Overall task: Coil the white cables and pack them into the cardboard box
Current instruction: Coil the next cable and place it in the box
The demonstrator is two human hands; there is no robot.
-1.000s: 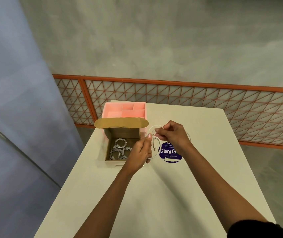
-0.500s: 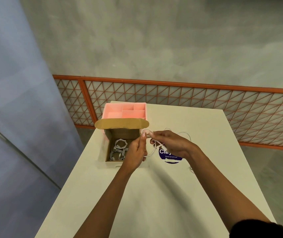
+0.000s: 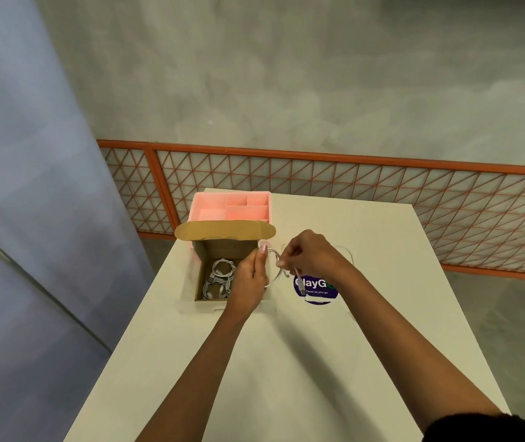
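the white cable point(image 3: 299, 280) is held up off the table point(image 3: 286, 362), right at the near right corner of the cardboard box point(image 3: 200, 279). probably so the finished loop can just be dropped in beside the coiled cables point(image 3: 219, 279) already lying in there. the box flap is folded back toward the pink tray point(image 3: 232, 205), so the opening isn't blocked.

grip-wise: the loop is gripped by the left hand point(image 3: 250, 277), fingers curled around it and thumb pointing up, which looks like the anchor for the coil. the free end is pinched narrowly by the right hand point(image 3: 312, 255) between thumb and fingertips, with the plug end left dangling over the purple sticker point(image 3: 318, 287). a faint bit of slack can be made out past the right wrist, so the coil probably isn't done yet.
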